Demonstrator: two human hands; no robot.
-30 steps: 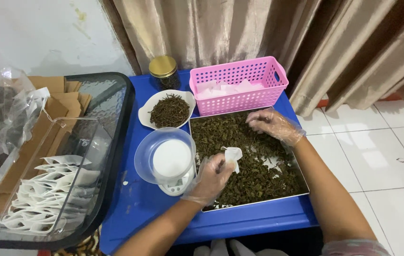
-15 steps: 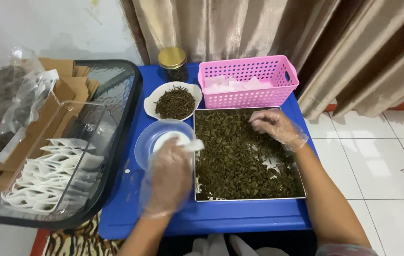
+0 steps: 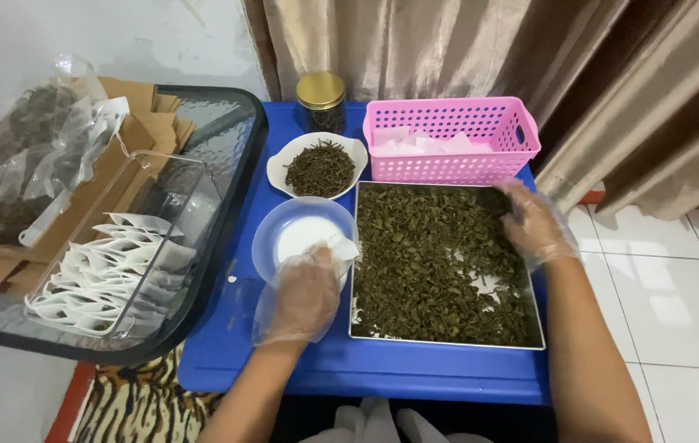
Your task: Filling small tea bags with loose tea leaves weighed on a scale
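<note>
Head view: the left hand (image 3: 304, 295), in a loose clear glove, is closed around a small white sachet (image 3: 341, 246), pinching it over the pale blue bowl (image 3: 271, 226) that sits on a white scale on the blue table (image 3: 243, 344). The right hand (image 3: 534, 226), also gloved, lies spread with fingers curled into the dried dark leaves at the far right corner of the metal tray (image 3: 448, 267). The tray looks mostly full, so much leaf seems left to portion. On the left, a clear bin (image 3: 103, 279) holds many white sachets, and more lie in the pink basket (image 3: 448, 139) at the far side, beside a white dish of leaves (image 3: 319, 168) and a gold-lidded jar (image 3: 321, 98).
</note>
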